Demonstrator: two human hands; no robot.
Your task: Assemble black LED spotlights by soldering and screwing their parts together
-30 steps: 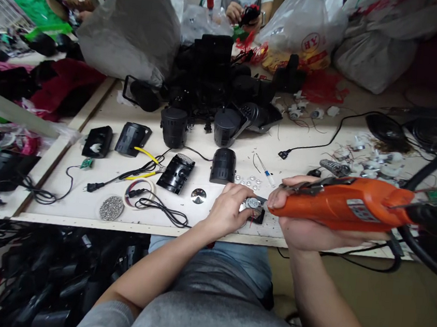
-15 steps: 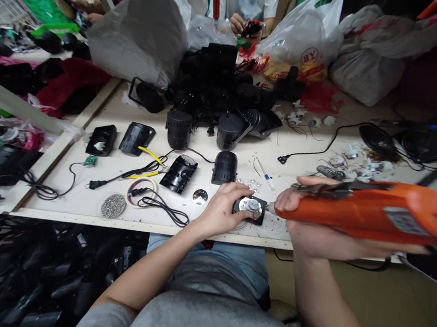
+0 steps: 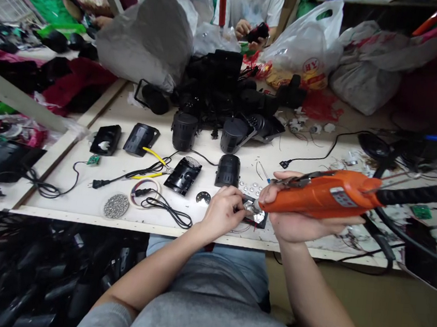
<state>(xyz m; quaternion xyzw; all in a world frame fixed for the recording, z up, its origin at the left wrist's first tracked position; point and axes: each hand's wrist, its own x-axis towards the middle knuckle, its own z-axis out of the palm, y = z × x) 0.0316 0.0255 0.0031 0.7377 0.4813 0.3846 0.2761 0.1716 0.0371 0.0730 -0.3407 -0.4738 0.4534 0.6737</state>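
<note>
My right hand (image 3: 293,227) is wrapped round an orange electric screwdriver (image 3: 320,196), held nearly level with its tip pointing left. The tip meets a small black part with a silver round piece (image 3: 261,218) on the bench in front of me. My left hand (image 3: 221,210) rests at the left side of this part, thumb and fingers pinched close to the screwdriver's tip; what is between them is too small to make out. Small silver pieces (image 3: 253,186) lie just behind the part. A round dark disc (image 3: 203,197) is left of my left hand.
A round dish of screws (image 3: 116,206), a tape roll (image 3: 145,193), yellow-handled pliers (image 3: 154,158) and black housings (image 3: 183,175) lie to the left. Plastic bags (image 3: 305,42) and piled black parts stand behind. A black cable (image 3: 422,194) trails right. Another person's hands (image 3: 251,31) work opposite.
The screwdriver has moved left and its tip is now over the silver round piece. My left hand's fingers have gone from spread around the part to a pinch near the tip.
</note>
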